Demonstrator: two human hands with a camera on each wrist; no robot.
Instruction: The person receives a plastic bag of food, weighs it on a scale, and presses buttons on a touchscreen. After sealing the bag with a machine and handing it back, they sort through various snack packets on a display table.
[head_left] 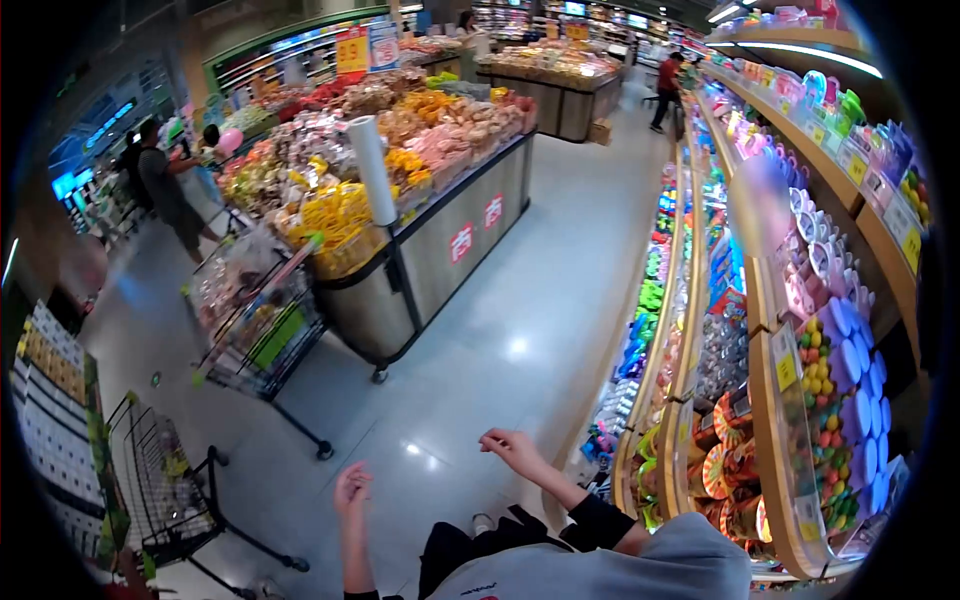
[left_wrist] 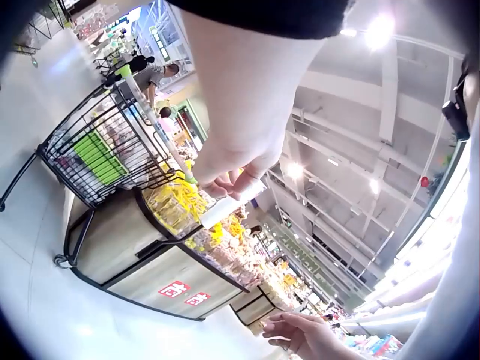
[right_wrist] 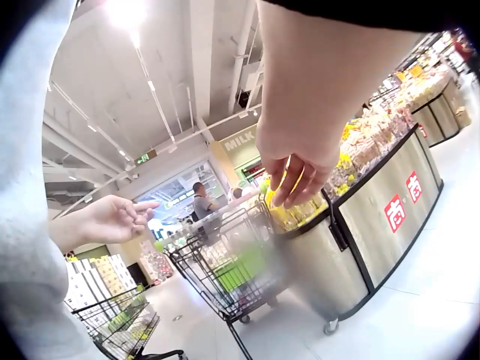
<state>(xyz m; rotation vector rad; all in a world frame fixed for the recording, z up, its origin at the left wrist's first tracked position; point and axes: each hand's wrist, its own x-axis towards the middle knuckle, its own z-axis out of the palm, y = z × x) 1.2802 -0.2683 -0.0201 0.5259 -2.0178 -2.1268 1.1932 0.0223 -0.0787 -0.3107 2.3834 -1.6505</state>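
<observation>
Cart (left_wrist: 136,146) is black-wired with a green panel (left_wrist: 100,159).

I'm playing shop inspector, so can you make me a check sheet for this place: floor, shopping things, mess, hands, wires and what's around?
Surface: smooth, shiny floor with light reflections.
Job's things: cart with a green panel, loaded with goods, beside the display stand; second cart nearer the person.
Clutter: a brown box on the floor by the far stand.
Left hand: fingers loosely curled, holding nothing.
Right hand: raised over the floor, holding nothing.
Cables: nothing seen.
Surroundings: packed shelves on the right; a person in a red top farther along the aisle.
</observation>
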